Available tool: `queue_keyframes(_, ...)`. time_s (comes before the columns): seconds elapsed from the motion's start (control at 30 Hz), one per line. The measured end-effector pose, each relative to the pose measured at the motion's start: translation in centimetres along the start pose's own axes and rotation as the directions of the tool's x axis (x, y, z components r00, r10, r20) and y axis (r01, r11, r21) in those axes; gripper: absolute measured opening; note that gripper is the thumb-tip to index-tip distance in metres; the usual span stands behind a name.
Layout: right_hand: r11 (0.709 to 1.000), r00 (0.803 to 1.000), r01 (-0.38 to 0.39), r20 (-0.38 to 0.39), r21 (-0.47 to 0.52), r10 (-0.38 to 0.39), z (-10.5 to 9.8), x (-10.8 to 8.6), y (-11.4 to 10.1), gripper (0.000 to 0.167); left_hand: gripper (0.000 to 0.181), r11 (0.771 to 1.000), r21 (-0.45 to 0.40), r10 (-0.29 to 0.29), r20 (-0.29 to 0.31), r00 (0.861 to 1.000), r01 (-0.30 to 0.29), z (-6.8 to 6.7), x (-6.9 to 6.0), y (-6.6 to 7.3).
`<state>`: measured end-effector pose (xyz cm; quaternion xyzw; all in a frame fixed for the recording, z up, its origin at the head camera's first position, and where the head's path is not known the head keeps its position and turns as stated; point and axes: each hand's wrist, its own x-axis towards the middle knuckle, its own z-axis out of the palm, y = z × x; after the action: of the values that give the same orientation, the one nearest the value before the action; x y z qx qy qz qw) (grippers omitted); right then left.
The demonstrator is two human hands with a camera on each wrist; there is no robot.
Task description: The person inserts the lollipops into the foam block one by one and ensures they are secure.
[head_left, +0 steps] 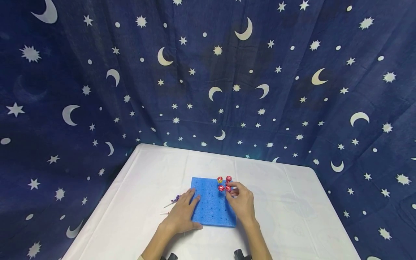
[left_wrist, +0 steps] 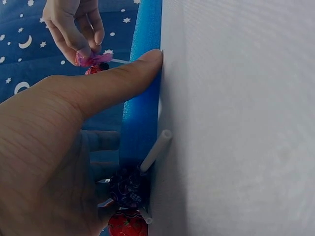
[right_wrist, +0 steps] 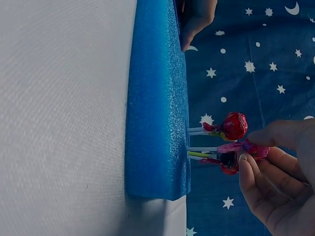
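A blue foam block (head_left: 211,207) dotted with small holes lies on the table. My left hand (head_left: 183,215) rests along its left side, fingers spread over the edge and thumb at the near edge. At the block's far right corner, my right hand (head_left: 243,203) pinches a lollipop in a pink-red wrapper (right_wrist: 230,147) between thumb and fingertips; its white stick meets the foam. Several other lollipops stand upright beside it, among them one with a red and yellow wrapper (head_left: 220,179) and a red one (right_wrist: 235,126).
Left of the block, a purple-wrapped lollipop (head_left: 176,198) lies on the white-covered table (head_left: 139,202). Another stick (head_left: 164,213) pokes out near the left hand; the left wrist view shows a red lollipop (left_wrist: 128,224) there. A starry blue curtain (head_left: 195,83) surrounds the table.
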<state>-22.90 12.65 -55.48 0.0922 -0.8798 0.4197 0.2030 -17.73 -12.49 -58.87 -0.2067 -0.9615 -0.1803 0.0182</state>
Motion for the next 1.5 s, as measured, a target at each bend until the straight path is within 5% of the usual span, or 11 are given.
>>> queue_keyframes(1.03, 0.999, 1.000, -0.001, 0.010, 0.032, 0.000, 0.6, -0.1, 0.7, 0.032, 0.109, 1.000, 0.007, 0.008, -0.004, 1.000, -0.008, -0.1, -0.1, 0.1)
queue_keyframes(1.5, 0.996, 0.993, -0.067, 0.098, -0.051, 0.072, -0.8, -0.6, 0.4, 0.043, 0.108, 1.000, 0.011, 0.003, 0.000, 1.000, -0.003, 0.1, 0.0, 0.1)
